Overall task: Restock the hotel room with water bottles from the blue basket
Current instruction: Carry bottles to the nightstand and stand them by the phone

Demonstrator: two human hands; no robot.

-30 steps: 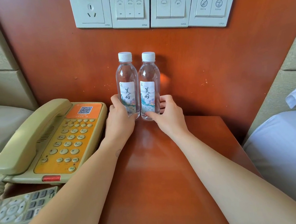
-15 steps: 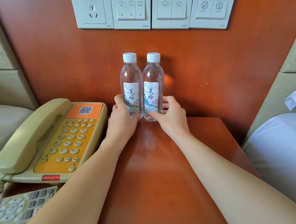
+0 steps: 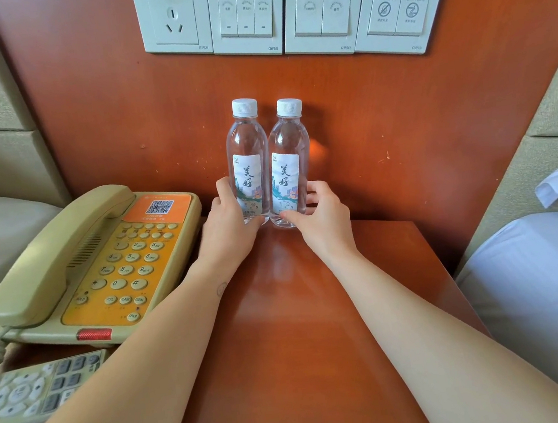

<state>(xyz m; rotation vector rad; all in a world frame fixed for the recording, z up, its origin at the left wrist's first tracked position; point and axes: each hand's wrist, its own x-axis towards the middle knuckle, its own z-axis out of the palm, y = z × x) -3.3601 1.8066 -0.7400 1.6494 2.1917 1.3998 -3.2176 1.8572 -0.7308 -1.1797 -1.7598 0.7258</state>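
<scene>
Both arms showed bare from the lower frame edge to the fingertips: left forearm (image 3: pixel 133 381), right forearm (image 3: pixel 440 349), left hand (image 3: pixel 228 230) and right hand (image 3: pixel 323 222). One marking was visible: a small, faint, rounded outline mark (image 3: pixel 222 289) on the left forearm, just short of the wrist. Its detail was too small to read.

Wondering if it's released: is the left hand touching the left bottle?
Touching. Head view: the left hand grips the left bottle, thumb curled across its base.
</scene>
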